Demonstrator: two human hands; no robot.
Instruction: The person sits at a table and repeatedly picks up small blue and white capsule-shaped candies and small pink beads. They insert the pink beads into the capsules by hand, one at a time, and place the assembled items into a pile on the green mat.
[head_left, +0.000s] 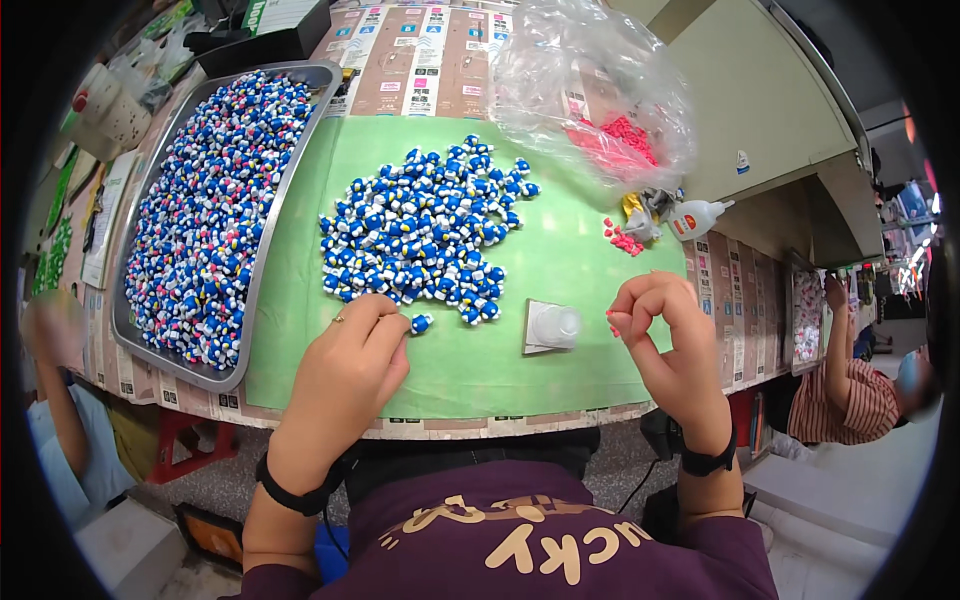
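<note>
My left hand (345,365) is closed, thumb and fingers pinched together at the near edge of a loose pile of small blue-and-white figurines (415,220). One figurine (421,323) sits at its fingertips, apart from the pile. On the right, my right hand (672,335) is raised over the green mat (480,390), thumb and index finger closed on a tiny pink piece (612,322), mostly hidden by the fingers. Between the hands a small translucent cup (555,326) stands on a white square. Several loose pink pieces (627,241) lie beyond my right hand.
To the left, a metal tray (262,262) is heaped with figurines. A clear plastic bag (540,90) with pink pieces lies at the back right, near a white squeeze bottle (697,217) and a crumpled yellow-and-grey wrapper (645,212). Other people sit at both sides.
</note>
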